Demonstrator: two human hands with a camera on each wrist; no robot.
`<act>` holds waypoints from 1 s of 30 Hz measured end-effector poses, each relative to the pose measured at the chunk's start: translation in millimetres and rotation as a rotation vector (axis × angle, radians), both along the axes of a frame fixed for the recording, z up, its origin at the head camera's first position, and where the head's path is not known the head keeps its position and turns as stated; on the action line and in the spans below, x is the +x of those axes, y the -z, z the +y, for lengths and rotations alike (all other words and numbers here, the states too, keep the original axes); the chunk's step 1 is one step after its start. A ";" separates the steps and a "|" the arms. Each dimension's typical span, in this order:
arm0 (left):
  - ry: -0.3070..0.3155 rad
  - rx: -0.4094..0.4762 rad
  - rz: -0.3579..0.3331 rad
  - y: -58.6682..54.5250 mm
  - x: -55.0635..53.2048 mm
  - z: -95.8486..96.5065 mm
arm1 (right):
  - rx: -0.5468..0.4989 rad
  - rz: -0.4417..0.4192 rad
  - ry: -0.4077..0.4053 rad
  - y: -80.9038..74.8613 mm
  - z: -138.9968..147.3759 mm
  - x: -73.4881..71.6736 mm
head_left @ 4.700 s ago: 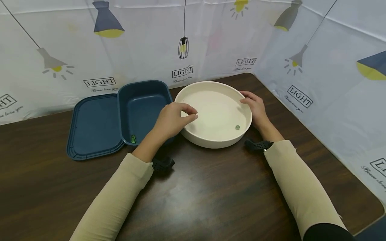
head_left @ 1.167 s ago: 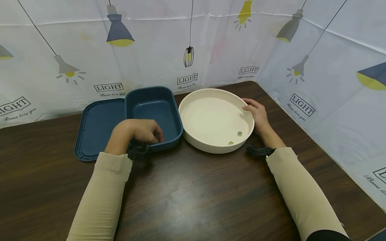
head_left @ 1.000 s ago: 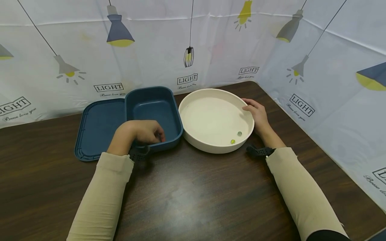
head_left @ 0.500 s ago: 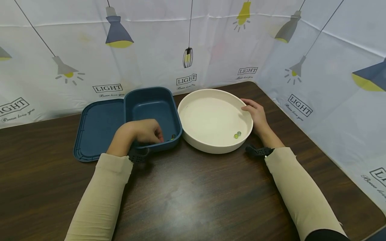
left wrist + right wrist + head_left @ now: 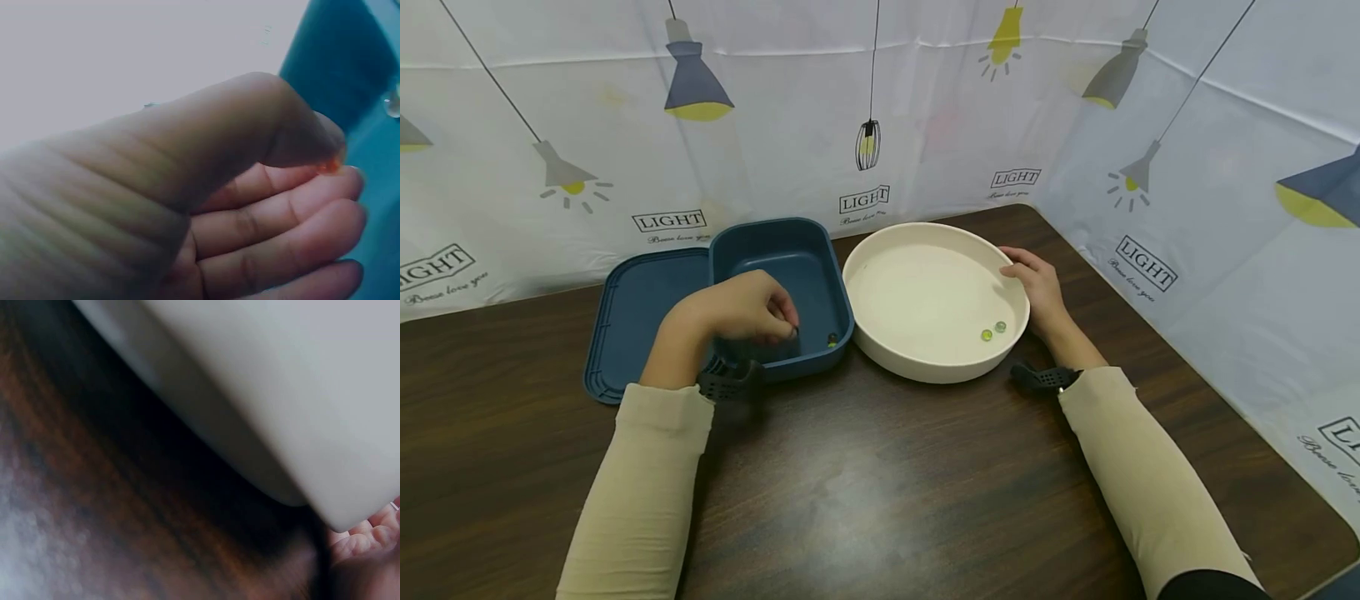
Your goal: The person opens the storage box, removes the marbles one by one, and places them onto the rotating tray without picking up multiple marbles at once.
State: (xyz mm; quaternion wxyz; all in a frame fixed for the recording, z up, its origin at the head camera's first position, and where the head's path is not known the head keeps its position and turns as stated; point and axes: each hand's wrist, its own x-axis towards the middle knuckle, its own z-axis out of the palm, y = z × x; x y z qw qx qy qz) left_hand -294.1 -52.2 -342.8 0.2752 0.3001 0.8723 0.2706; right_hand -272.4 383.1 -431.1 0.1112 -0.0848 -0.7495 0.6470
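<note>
In the head view my left hand is over the blue box, its thumb and fingertips pinching a marble. That marble looks orange in the left wrist view and is mostly hidden by the fingertips. Another small marble, dark and yellowish, lies on the box floor near its right wall. My right hand grips the right rim of the round cream dish, thumb over the edge. Inside the dish, a yellow-green marble and a pale green marble lie close together, slightly apart.
A blue lid lies flat to the left of the box, partly tucked against it. All stand on a dark wooden table, near a white lamp-printed cloth hanging behind and at the right.
My left hand went from over the dish into the box, then rose a little with a marble. A yellow-green marble appeared in the dish and rolled near the pale one. My right hand stayed.
</note>
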 end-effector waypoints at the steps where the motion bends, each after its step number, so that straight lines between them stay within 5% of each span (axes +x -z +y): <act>1: -0.011 0.013 0.004 -1.5 0.1 -0.7 | -0.002 -0.002 -0.004 0.1 0.6 -0.1; 16: -0.132 0.283 0.323 -5.5 8.3 28.5 | -0.030 -0.017 -0.017 -16.5 -9.6 9.3; 30: -0.327 0.382 0.336 14.9 25.0 77.6 | -0.034 0.003 -0.016 2.6 2.7 -2.4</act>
